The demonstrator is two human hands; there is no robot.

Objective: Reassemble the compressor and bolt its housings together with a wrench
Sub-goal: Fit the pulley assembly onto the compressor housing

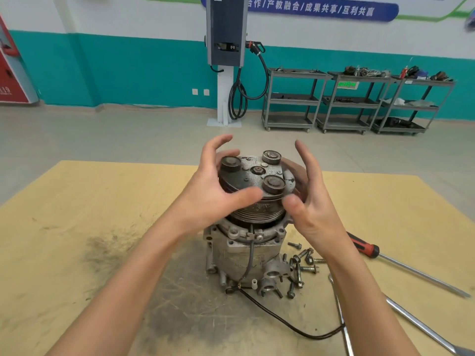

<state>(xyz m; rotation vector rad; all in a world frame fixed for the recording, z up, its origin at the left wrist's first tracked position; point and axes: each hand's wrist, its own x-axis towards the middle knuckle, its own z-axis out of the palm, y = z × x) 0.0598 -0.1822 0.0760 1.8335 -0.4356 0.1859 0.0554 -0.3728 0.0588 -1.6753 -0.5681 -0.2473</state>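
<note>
Hands [257, 191] around compressor [250, 227] pulley [253, 183]

We see the compressor [244, 253] standing upright on the bench [77, 227]. It is grey metal and looks dirty and worn. On its top sits a round pulley [257, 211] with grooves around it, and a flat plate with three round dark knobs. A thin black wire [282, 322] runs from its bottom across the bench. A pile of loose bolts [300, 265] lies just beside it, at its right. Two long silver wrenches [421, 327] lie near, further right.
</note>
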